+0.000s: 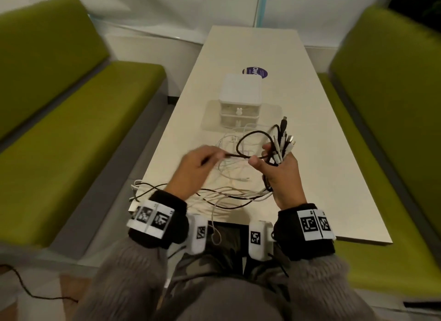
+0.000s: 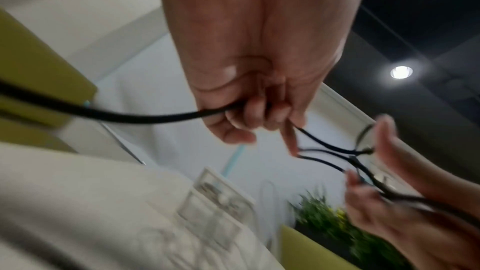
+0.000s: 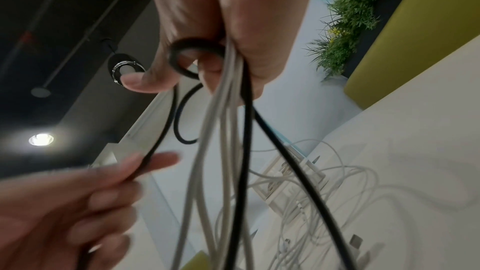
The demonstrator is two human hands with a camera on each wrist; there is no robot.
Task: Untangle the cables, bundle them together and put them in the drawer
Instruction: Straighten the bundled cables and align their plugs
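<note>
Cables (image 1: 238, 191) are mostly still a loose mess on the near end of the table (image 1: 334, 177), white and black strands crossing each other, a couple hanging off the near edge toward the lap. One batch is already gathered: right hand (image 1: 284, 175) has its fingers curled round a bunch of plug ends (image 1: 284, 141) that stick up out of the fist, w/ the rest trailing down to the table. Wrist cam shows white and black strands running through that fist.

Left hand (image 1: 193, 167) is pinching the black cable (image 1: 241, 153) btwn thumb and fingertips, other fingers curled in. That cable loops up and across to the right hand. It's blurry in the head view, so exact finger placement is iffy.

So imo this is still the untangle/gather step, nowhere near bundling. Next move prob needs the black one worked free of the white strands while the right hand's hold keeps the plug ends together, otherwise the gathered bunch slips apart.

Drawer box (image 1: 239, 98) sits mid-table just past the pile, both drawers look closed, so one needs opening before anything goes in. Room-wise: table is narrow, green benches (image 1: 71, 129) both sides, bare table to the right of the pile. Strands over the near edge could snag or slide off.
</note>
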